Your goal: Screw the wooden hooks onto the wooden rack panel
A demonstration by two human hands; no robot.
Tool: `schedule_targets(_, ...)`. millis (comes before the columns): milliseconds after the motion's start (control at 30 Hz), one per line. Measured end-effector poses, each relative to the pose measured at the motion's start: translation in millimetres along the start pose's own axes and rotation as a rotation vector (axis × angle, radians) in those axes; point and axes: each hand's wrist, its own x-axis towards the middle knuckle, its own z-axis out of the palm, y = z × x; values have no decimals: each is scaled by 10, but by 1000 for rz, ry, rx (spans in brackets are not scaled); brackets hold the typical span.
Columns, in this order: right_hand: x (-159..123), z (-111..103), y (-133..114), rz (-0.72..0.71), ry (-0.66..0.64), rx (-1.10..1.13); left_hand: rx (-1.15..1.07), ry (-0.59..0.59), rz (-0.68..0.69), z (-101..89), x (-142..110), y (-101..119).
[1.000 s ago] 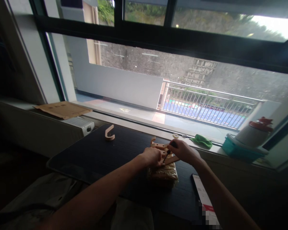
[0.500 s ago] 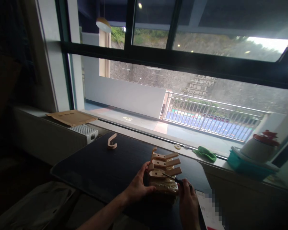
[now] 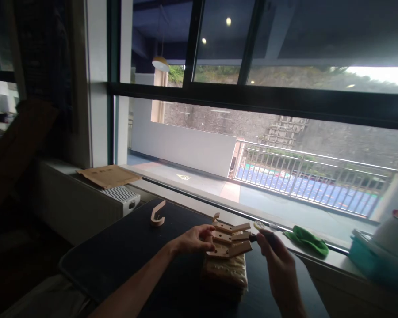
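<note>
Several light wooden hooks lie side by side on a plastic-wrapped stack on the dark table. Each hook has a flat part with holes and a slanted arm pointing right. My left hand is closed, thumb and fingers pinching the curved left ends of the hooks; exactly which one it grips is partly hidden. My right hand is closed around the dark handle of a screwdriver, right beside the middle hook's slanted arm. Its shaft is hard to make out.
Another wooden hook stands on the dark table at the far left. A green cloth, a roll of tape and a teal container are on the window sill. A brown envelope lies by the window.
My left hand has moved from the stack's side up to the hooks' curved ends. My right hand has lifted the screwdriver from the nearest hook toward the middle one. The view has shifted.
</note>
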Motion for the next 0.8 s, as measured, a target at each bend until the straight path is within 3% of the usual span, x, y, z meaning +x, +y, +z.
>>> schedule_targets(133, 302, 136, -129, -203, -132, -203, -10, 56, 40, -39, 180, -24)
schedule_targets(233, 450, 283, -58, -184, -258, -392, -40, 93, 98, -23, 227, -138)
schedule_targets(400, 517, 390, 88, -145, -436, -445, -167, -67, 61, -10, 105, -216)
schedule_targets(500, 530, 396, 168, -118, -503, -445, -124, -126, 29, 8, 33, -193)
schedule_targets(700, 547, 399, 284, -113, -509, -441, 143, 112, 67, 58, 47, -284)
schedule_targets(800, 539, 411, 280, -120, -533, -447, 173, 165, 98, 70, 75, -298)
